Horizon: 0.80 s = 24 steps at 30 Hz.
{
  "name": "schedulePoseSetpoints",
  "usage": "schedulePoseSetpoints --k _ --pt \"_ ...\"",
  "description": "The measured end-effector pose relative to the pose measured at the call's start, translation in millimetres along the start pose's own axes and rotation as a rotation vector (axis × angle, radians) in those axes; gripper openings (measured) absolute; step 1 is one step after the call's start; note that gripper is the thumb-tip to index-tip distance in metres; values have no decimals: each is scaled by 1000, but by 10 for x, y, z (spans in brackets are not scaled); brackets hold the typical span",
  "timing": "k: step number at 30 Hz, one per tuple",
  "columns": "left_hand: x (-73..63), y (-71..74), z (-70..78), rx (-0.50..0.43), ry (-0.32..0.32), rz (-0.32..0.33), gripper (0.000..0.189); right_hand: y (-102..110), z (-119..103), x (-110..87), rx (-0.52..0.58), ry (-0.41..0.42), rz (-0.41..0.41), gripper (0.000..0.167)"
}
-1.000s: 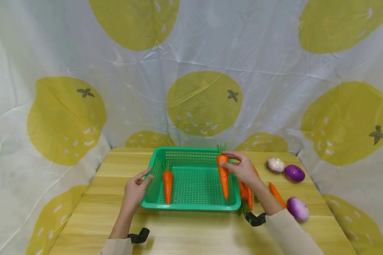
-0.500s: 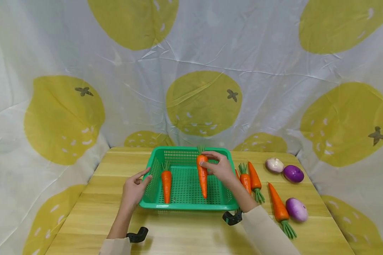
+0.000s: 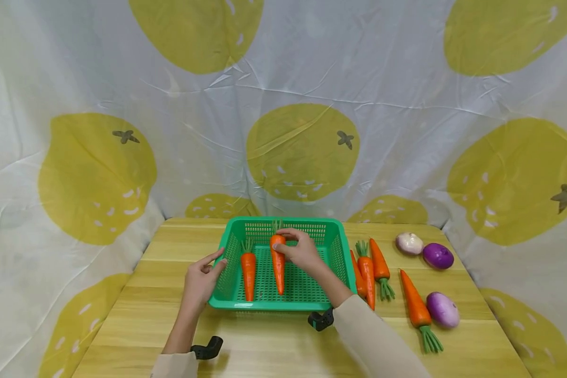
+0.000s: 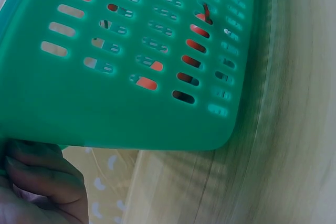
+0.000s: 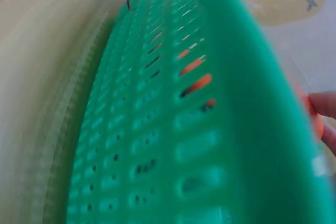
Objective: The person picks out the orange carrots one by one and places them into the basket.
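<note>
Right grip (image 3: 302, 254) pinching carrot (image 3: 278, 266), long axis fore-aft, tip nearward; left grip (image 3: 201, 281) pinching basket rim (image 3: 283, 306).

I count six carrots (image 3: 248, 275), three roundish vegetables (image 3: 438, 256), one basket (image 3: 283, 306), two hands (image 3: 202, 278), two black wrist pieces (image 3: 210, 348), one table (image 3: 137, 325).

Glossy green plastic basket (image 3: 283, 306), smooth shiny carrots (image 3: 248, 275), wood-grain tabletop (image 3: 137, 315), creased satiny cloth backdrop (image 3: 302, 58)
</note>
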<state>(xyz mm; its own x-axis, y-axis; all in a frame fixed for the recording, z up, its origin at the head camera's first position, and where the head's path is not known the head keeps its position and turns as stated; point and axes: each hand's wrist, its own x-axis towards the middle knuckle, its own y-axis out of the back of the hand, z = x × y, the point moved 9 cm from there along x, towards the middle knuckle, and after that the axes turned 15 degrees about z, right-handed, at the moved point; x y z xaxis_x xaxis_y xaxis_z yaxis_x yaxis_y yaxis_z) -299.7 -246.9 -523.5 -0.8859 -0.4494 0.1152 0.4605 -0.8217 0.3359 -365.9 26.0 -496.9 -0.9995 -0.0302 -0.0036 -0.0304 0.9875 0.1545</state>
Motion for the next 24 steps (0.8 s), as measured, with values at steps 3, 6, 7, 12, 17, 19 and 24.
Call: schedulePoseSetpoints --k 3,6,7,12,17,19,24 --pt "-7 -8 -6 -8 2 1 40 -69 50 27 -8 -15 4 46" --pt "-13 -10 -14 -24 13 0 40 -143 79 49 -20 -18 4 47" --pt "-12 -11 -14 -29 14 -1 40 -165 87 56 -30 -15 8 46" --pt "-12 -12 1 -50 16 3 39 -270 135 90 -89 -11 22 42" --pt "-13 -11 3 -44 19 7 38 -346 200 115 -162 17 41 44" --pt "-12 -12 1 -43 21 9 38 -368 228 113 -189 30 47 45" --pt "-7 -17 -7 -34 24 16 38 -421 297 74 -248 40 39 45"
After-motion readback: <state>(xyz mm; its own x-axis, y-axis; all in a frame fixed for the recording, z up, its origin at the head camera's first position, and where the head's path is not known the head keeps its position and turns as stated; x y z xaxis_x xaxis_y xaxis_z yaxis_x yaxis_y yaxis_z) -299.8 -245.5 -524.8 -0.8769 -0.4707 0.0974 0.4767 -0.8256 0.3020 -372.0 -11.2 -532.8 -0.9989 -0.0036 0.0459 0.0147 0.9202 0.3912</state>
